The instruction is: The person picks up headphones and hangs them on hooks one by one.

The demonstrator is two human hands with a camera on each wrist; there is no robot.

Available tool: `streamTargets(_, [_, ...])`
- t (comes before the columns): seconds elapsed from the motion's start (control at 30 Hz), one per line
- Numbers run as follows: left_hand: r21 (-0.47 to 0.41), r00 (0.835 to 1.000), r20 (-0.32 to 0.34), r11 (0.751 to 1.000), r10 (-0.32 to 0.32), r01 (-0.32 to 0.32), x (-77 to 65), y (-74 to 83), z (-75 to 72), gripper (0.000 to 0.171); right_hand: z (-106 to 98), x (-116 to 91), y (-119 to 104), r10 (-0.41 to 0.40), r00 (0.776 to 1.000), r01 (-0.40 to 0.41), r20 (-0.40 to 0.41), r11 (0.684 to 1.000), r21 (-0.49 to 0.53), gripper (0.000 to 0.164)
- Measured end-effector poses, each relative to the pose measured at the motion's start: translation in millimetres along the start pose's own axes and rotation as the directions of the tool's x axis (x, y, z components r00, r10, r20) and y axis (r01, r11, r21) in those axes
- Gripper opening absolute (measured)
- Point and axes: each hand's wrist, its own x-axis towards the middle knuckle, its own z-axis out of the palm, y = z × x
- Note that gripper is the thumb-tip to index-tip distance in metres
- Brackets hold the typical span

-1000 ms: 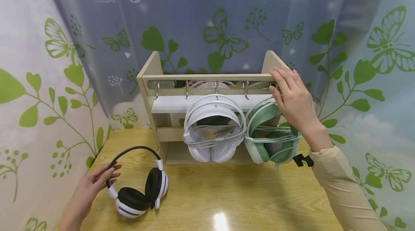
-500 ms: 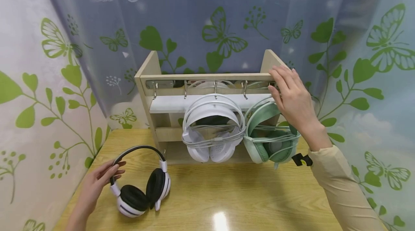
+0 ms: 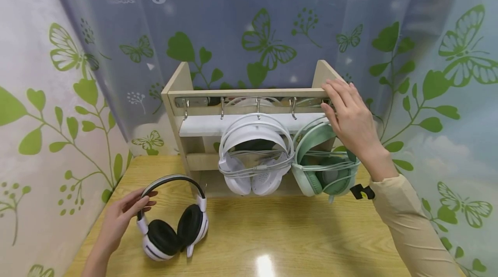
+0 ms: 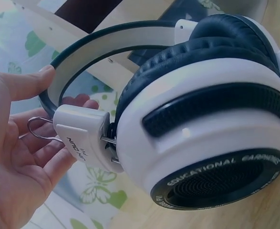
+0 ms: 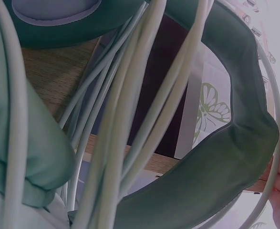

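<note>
My left hand (image 3: 118, 218) holds a pair of black-and-white headphones (image 3: 194, 224) by one side of the headband, thumb on one face and fingers behind. In the left wrist view an ear cup (image 4: 206, 124) with dark pads faces the camera. A light wooden rack (image 3: 218, 93) with metal hooks stands ahead. My right hand (image 3: 354, 119) grips its upper right corner, fingers over the top and thumb at the front. Green headphones (image 3: 327, 167) hang just below this hand, which hides where they hang. White headphones (image 3: 256, 160) hang beside them, cable wound around.
Hooks (image 3: 186, 108) line the rack's front rail to the left of the hanging headphones. A white shelf (image 3: 200, 125) lies behind them. The wooden table (image 3: 288, 242) is enclosed by patterned curtains (image 3: 218, 17) at the back and sides.
My left hand has moved slightly to the right with the black-and-white headphones. The right hand stays at the rack's corner, and the hanging headphones keep their places.
</note>
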Motion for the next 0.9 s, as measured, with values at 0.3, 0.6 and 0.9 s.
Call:
streamTargets(0.3, [0.027, 0.993, 0.032, 0.993, 0.113, -0.114, 3.9, 7.6, 0.7, 0.036, 0, 0, -1, 0.006, 1.0, -0.006, 0.011, 1.0, 0.0, 0.046])
streamTargets(0.6, [0.014, 0.992, 0.041, 0.993, 0.12, -0.121, 13.0, 20.0, -2.1, 0.038, 0, -1, -1, 0.005, 1.0, -0.005, 0.014, 1.0, -0.007, 0.046])
streamTargets(0.9, [0.021, 0.985, 0.013, 0.985, 0.17, -0.17, 23.7, 40.5, -4.4, 0.037, 0, 0, -1, 0.004, 1.0, -0.004, 0.015, 1.0, -0.012, 0.047])
